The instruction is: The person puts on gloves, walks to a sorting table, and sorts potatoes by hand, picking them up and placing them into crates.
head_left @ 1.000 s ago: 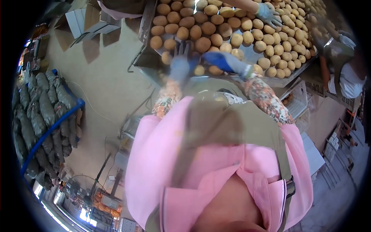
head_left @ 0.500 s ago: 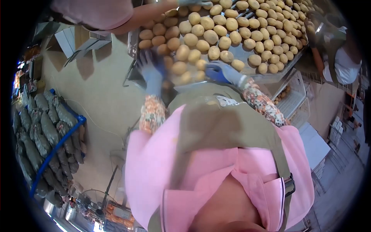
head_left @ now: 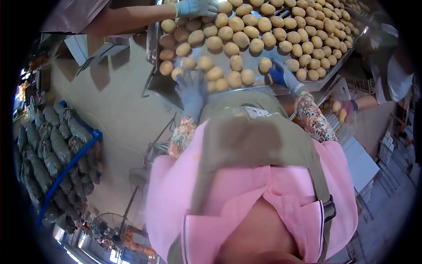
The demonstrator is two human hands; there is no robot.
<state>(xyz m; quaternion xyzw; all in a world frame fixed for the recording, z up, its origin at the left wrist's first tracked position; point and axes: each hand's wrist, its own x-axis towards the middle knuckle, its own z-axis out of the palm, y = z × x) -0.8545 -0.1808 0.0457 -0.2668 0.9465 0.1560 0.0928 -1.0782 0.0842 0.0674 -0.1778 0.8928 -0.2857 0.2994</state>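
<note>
Many potatoes [head_left: 240, 39] lie over a metal sorting table [head_left: 250, 60] in front of me. My left hand [head_left: 191, 90], in a grey-blue glove, is slightly blurred at the table's near left edge. Its fingers are spread, with the tips up against the closest potatoes. My right hand [head_left: 285, 78] wears a similar glove with a darker blue palm. Its fingers stretch forward beside a single potato [head_left: 265, 65], with the fingertips right at its side. Between my hands, a loose group of potatoes [head_left: 234, 79] sits along the near edge.
At top left, a co-worker's gloved hand [head_left: 198, 8] rests over potatoes. Another person's gloved hand [head_left: 349, 109] at right holds potatoes above a plastic crate [head_left: 345, 127]. Filled dark sacks [head_left: 57, 143] lie on a blue-framed rack [head_left: 66, 169] at left, below open cardboard boxes [head_left: 94, 48].
My right hand has moved right along the table, and my left hand slightly right and down. Potatoes between them have shifted. A person's hand with potatoes has appeared at right.
</note>
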